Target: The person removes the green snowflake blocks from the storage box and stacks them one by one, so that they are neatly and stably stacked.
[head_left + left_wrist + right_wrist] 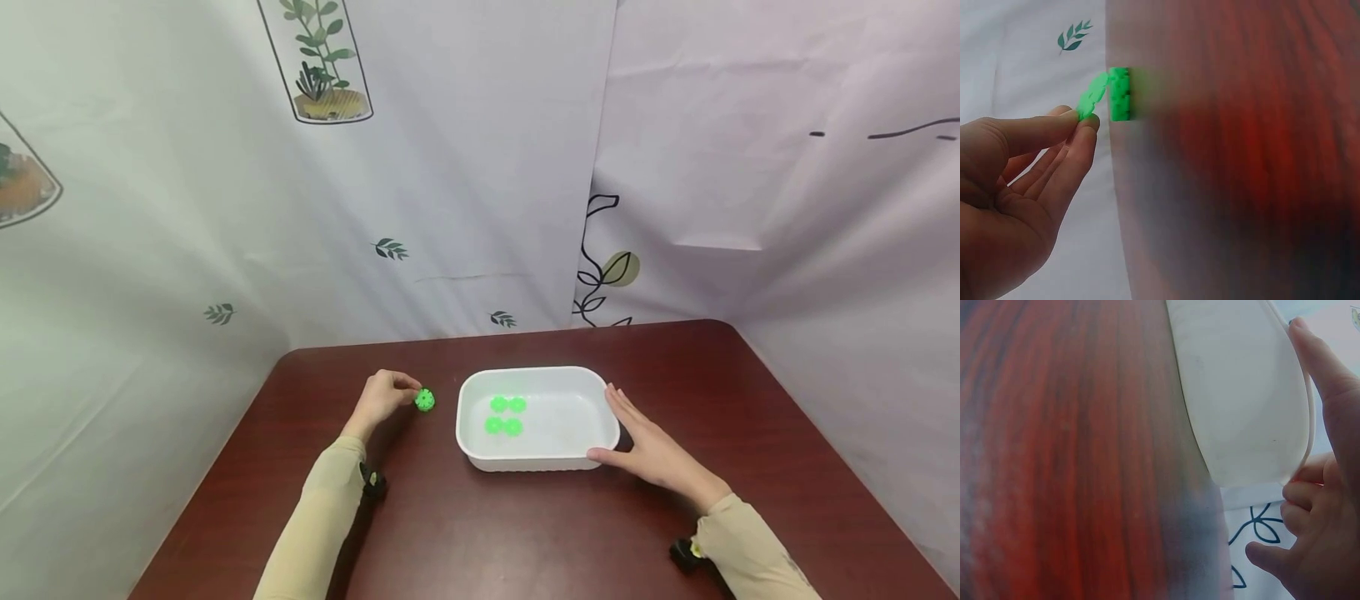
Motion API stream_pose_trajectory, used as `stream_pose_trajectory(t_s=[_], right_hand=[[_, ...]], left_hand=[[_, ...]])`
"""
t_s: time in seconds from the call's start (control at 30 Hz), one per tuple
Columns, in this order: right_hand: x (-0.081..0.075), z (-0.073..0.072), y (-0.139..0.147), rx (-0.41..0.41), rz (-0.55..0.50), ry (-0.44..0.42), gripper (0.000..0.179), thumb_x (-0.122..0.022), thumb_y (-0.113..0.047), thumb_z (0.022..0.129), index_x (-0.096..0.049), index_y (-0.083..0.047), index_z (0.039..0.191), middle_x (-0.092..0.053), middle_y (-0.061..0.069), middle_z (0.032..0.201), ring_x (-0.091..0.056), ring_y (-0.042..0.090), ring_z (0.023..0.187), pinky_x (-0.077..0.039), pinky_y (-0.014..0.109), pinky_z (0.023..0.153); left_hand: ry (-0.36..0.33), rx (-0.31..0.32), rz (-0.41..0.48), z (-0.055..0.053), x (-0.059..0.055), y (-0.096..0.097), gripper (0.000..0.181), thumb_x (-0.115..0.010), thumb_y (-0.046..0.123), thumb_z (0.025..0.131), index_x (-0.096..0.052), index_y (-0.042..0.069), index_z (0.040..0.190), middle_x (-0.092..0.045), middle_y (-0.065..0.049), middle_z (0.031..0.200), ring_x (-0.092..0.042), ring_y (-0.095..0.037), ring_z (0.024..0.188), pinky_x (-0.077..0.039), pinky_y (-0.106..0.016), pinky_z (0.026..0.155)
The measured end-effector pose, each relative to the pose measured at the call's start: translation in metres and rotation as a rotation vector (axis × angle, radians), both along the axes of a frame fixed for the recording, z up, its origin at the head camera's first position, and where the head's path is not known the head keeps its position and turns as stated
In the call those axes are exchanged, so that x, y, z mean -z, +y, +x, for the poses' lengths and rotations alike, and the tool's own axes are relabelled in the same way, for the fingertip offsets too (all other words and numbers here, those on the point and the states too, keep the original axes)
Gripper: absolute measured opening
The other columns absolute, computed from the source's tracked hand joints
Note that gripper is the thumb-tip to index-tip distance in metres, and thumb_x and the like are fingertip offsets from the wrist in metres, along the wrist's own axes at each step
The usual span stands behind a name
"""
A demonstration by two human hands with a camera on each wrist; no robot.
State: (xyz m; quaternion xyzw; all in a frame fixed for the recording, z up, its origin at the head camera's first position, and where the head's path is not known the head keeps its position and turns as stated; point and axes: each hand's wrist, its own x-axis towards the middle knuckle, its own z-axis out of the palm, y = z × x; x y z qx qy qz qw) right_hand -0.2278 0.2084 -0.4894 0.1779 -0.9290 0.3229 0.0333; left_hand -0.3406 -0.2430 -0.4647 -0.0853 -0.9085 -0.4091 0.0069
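My left hand (384, 398) pinches a notched green plastic disc (1092, 99) between thumb and fingertips, held tilted in the left wrist view. Right beside that disc stands a short stack of matching green discs (1120, 94), which shows as one green clump in the head view. A white plastic tray (540, 457) lies to the right of this hand, with several flat green discs (499, 404) on the left part of its floor. At the tray's right end, my right hand (654, 450) rests with spread fingers along the side and its thumb at the front rim.
The dark red-brown table (450, 533) runs back to a white curtain (480, 208) printed with plants, and another curtain face borders its left side. Each forearm wears a small black device near the wrist.
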Motion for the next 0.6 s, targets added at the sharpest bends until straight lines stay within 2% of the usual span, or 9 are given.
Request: stream_pose_trajectory(t_s=[0.27,0.5,0.6], right_hand=[[0.0,0.001,0.0,0.003,-0.008,-0.007,0.111,-0.074,-0.062,0.083,-0.02,-0.005,0.16,-0.015,0.017,0.166,-0.018,0.041,0.15,-0.03,0.06,0.112],[0.001,0.002,0.0,0.005,-0.009,-0.01,0.111,-0.073,-0.063,0.083,-0.019,-0.005,0.161,-0.015,0.017,0.166,-0.018,0.04,0.151,-0.03,0.06,0.112],[0.0,0.002,0.0,0.005,-0.007,-0.011,0.111,-0.073,-0.064,0.082,-0.019,-0.006,0.161,-0.014,0.017,0.166,-0.018,0.04,0.15,-0.03,0.061,0.112]], left_hand=[[0.012,0.001,-0.005,-0.002,0.006,0.0,0.01,-0.07,0.002,0.091,-0.078,0.001,0.099,-0.074,-0.013,0.098,-0.073,-0.024,0.084,-0.059,-0.04,0.076],[0.014,0.006,0.015,0.0,0.011,-0.002,0.02,-0.067,0.002,0.095,-0.071,-0.005,0.113,-0.072,-0.016,0.101,-0.072,-0.028,0.09,-0.059,-0.041,0.079],[0.011,0.001,0.006,0.002,0.012,-0.004,0.021,-0.067,0.004,0.095,-0.07,-0.004,0.114,-0.072,-0.015,0.1,-0.071,-0.028,0.09,-0.058,-0.041,0.079]])
